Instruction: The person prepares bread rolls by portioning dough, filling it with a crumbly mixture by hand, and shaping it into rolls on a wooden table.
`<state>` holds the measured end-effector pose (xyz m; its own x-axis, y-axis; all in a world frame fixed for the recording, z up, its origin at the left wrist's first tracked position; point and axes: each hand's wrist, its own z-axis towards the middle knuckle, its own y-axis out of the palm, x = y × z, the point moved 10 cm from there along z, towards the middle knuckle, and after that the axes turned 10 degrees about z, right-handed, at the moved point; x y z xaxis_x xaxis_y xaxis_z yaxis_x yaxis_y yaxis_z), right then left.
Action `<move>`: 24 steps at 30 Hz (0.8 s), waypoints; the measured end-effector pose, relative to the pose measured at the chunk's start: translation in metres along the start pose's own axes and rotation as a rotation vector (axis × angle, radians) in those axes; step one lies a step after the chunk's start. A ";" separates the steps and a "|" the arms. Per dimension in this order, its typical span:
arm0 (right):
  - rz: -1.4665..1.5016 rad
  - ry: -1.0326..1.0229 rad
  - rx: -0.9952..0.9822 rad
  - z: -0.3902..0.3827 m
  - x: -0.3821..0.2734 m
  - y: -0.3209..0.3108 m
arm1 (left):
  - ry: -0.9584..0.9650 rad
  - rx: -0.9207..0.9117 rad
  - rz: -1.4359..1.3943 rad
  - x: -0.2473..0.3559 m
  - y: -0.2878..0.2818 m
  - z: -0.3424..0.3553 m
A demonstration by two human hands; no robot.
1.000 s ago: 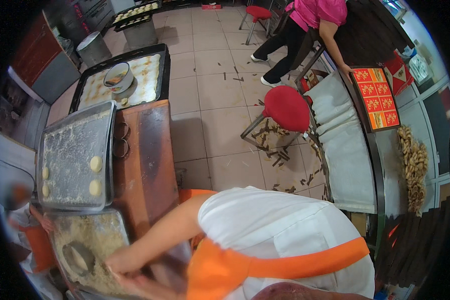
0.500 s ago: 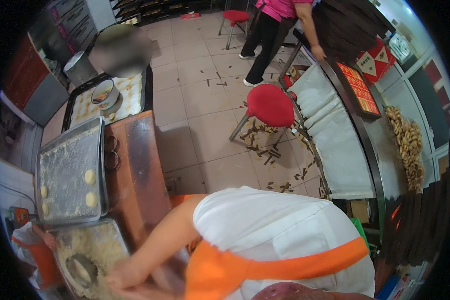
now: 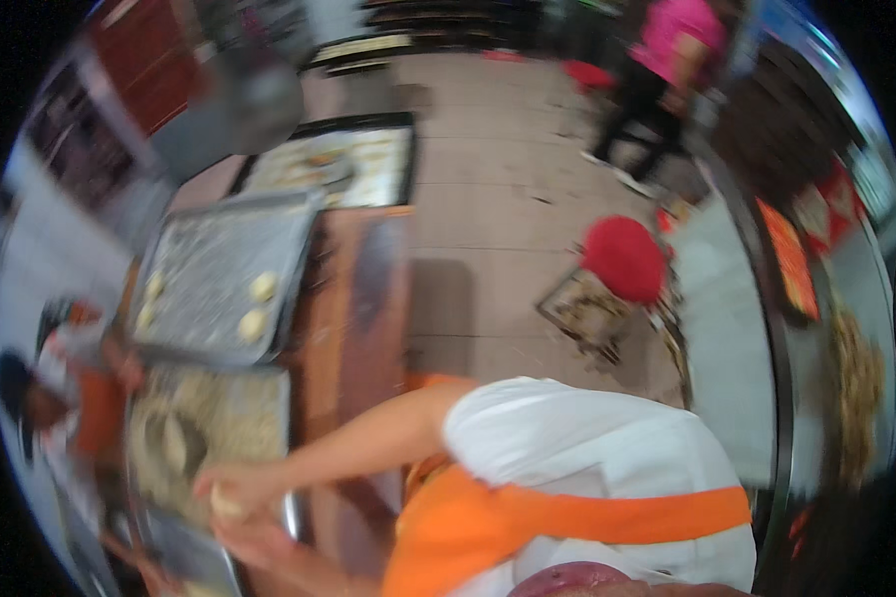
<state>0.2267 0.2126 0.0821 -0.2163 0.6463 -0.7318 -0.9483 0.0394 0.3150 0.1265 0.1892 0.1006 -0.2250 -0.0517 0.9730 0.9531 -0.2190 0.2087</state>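
The picture is blurred. My right hand (image 3: 239,486), on the upper arm, has its fingers curled round a pale piece of dough (image 3: 227,502) over the lower right of a crumb-covered metal tray (image 3: 241,418). My left hand (image 3: 261,545) is just below and close against it; motion smears its fingers. A dark ring-like object (image 3: 169,440) lies in the crumbs at the left of that tray. Above, a bigger floured tray (image 3: 204,249) holds several pale dough rounds (image 3: 262,287).
Co-workers in orange aprons (image 3: 105,418) are at the left; a person in pink (image 3: 677,50) stands at the back right. A black-rimmed tray (image 3: 405,149) is beyond the wooden table (image 3: 353,298). A red stool (image 3: 622,257) stands beside the right-hand bench (image 3: 717,338).
The view has swung, shifting trays and tables rightward and down in the picture. A pale dough piece now shows in my hands. The person in pink has moved away from the red-patterned board.
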 end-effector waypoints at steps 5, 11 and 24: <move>-0.082 -0.050 -0.079 0.012 -0.044 0.026 | -0.011 -0.138 -0.562 -0.106 -0.057 0.075; -1.054 -0.332 -0.389 0.011 -0.066 0.040 | -0.249 0.270 -1.127 -0.083 -0.086 0.033; -0.045 0.426 -0.272 -0.032 -0.018 0.052 | -0.193 0.062 -0.836 -0.050 -0.033 -0.015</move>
<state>0.1740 0.1782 0.0921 -0.1954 0.2776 -0.9406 -0.9728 -0.1764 0.1500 0.1031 0.1843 0.0438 -0.8251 0.2704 0.4961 0.5005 -0.0573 0.8638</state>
